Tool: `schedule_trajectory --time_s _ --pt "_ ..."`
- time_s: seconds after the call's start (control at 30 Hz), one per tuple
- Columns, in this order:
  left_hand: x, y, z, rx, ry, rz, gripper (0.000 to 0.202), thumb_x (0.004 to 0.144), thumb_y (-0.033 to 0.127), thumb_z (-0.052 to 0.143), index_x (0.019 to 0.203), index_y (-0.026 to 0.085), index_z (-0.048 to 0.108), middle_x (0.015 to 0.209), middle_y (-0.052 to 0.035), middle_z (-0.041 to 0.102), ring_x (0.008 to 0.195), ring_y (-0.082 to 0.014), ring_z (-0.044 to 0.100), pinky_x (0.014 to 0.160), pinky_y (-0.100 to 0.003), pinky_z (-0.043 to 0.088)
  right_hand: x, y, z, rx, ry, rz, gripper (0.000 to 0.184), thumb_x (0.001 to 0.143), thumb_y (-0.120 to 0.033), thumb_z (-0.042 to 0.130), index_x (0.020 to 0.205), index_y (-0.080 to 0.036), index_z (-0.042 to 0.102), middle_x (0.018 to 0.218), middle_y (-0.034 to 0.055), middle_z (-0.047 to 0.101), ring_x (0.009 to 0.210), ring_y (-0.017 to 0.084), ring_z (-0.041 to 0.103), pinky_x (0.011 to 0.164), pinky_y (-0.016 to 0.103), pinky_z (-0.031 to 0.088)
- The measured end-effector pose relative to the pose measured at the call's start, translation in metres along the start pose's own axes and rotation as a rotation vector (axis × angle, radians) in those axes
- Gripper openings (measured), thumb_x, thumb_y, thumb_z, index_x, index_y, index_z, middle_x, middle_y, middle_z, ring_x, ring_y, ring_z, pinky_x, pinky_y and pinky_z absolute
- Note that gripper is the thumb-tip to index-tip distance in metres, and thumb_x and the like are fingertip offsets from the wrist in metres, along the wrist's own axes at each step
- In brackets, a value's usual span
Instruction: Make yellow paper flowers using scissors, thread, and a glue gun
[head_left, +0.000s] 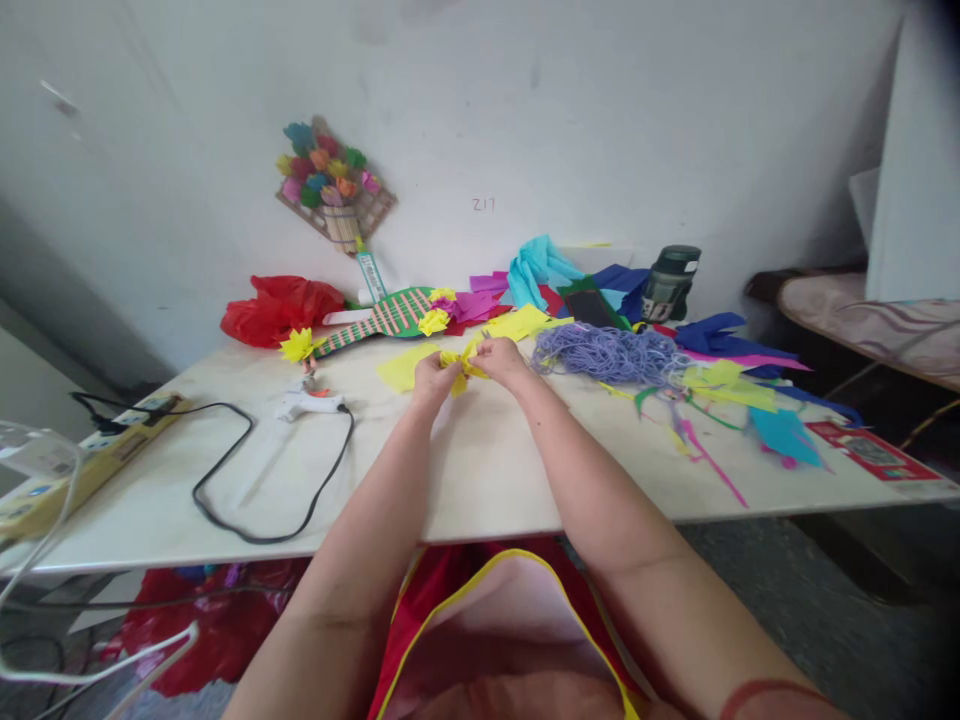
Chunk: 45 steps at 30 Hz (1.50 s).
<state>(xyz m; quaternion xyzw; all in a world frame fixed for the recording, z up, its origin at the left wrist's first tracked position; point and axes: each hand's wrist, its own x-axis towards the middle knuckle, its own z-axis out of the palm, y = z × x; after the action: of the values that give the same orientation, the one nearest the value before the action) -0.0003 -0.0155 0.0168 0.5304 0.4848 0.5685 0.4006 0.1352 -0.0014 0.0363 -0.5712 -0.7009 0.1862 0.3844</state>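
Observation:
Above the middle of the white table (pixel 375 470), a gathered piece of yellow crepe paper (pixel 466 354) is pinched between my hands. My left hand (pixel 437 376) closes its fingertips on the paper's left side. On the other side, my right hand (pixel 498 358) grips the paper, fingers bent inward; a small greyish tip shows by these fingers, too small to name. A flat yellow paper sheet (pixel 401 370) lies just left of my left hand. Behind them rests a green lute-shaped craft (pixel 401 314) with pale strips and yellow paper flowers.
A white glue gun (pixel 311 403) with a looping black cord lies left, near a power strip (pixel 97 465). To the right are tangled purple string (pixel 611 353), coloured paper scraps (pixel 724 385) and a dark bottle (pixel 670 285). A red plastic bag (pixel 281 310) sits at the back left.

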Motion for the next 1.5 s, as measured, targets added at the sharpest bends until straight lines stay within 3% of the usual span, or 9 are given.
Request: schedule_trajectory --time_s 0.2,0.43,0.63,0.97,1.2,1.37,1.5 --pt "-0.002 0.002 0.001 -0.181 -0.018 -0.081 0.02 0.052 0.026 0.06 0.067 0.012 0.057 0.049 -0.0013 0.058 0.047 -0.0153 0.056 0.051 -0.027 0.044 0.0 0.001 0.002 0.025 0.038 -0.033 0.015 0.064 -0.029 0.06 0.066 -0.016 0.068 0.054 -0.0042 0.053 0.055 0.009 0.047 0.051 0.02 0.03" --pt "-0.003 0.004 -0.002 -0.318 -0.05 -0.131 0.023 0.051 0.025 0.061 0.068 0.011 0.056 0.05 -0.0011 0.057 0.049 -0.0156 0.057 0.053 -0.027 0.044 -0.009 -0.004 -0.007 -0.155 -0.007 -0.259 0.017 0.073 -0.03 0.057 0.075 -0.022 0.072 0.067 -0.0024 0.065 0.064 0.01 0.053 0.055 0.02 0.031" --pt "-0.001 0.008 -0.009 -0.251 -0.096 -0.237 0.033 0.054 0.035 0.059 0.079 0.013 0.057 0.059 -0.0015 0.061 0.053 -0.0162 0.06 0.051 -0.026 0.044 -0.012 -0.007 -0.011 -0.3 0.005 -0.314 0.018 0.074 -0.032 0.055 0.075 -0.024 0.072 0.07 -0.0024 0.068 0.065 0.011 0.055 0.056 0.022 0.03" --pt "0.005 0.006 -0.02 -0.121 -0.136 -0.253 0.046 0.057 0.054 0.058 0.074 0.011 0.065 0.062 -0.0058 0.064 0.053 -0.0149 0.058 0.048 -0.023 0.041 -0.011 -0.006 -0.005 -0.306 -0.022 -0.362 0.02 0.073 -0.033 0.055 0.079 -0.025 0.073 0.069 -0.0031 0.069 0.063 0.011 0.056 0.056 0.022 0.034" --pt "0.003 0.007 -0.023 -0.061 -0.131 -0.22 0.035 0.055 0.045 0.064 0.067 0.013 0.062 0.059 -0.003 0.061 0.049 -0.0112 0.051 0.044 -0.021 0.034 -0.015 -0.01 -0.004 -0.328 -0.049 -0.354 0.02 0.072 -0.032 0.055 0.078 -0.023 0.072 0.066 -0.0015 0.067 0.061 0.011 0.055 0.057 0.023 0.034" --pt "0.0 0.009 -0.025 0.018 -0.23 -0.093 0.033 0.057 0.044 0.065 0.058 0.012 0.058 0.049 0.0012 0.051 0.042 -0.0064 0.04 0.041 -0.02 0.027 -0.017 -0.011 -0.004 -0.346 -0.063 -0.36 0.02 0.071 -0.03 0.053 0.077 -0.024 0.071 0.067 -0.0012 0.067 0.062 0.012 0.055 0.058 0.023 0.034" --pt "0.003 0.004 -0.025 0.115 -0.21 -0.017 0.023 0.059 0.035 0.062 0.06 0.013 0.061 0.05 0.0014 0.052 0.044 -0.0067 0.042 0.043 -0.019 0.03 -0.017 -0.01 -0.003 -0.334 -0.052 -0.36 0.02 0.07 -0.029 0.054 0.077 -0.023 0.071 0.066 -0.0011 0.066 0.061 0.012 0.054 0.057 0.023 0.033"
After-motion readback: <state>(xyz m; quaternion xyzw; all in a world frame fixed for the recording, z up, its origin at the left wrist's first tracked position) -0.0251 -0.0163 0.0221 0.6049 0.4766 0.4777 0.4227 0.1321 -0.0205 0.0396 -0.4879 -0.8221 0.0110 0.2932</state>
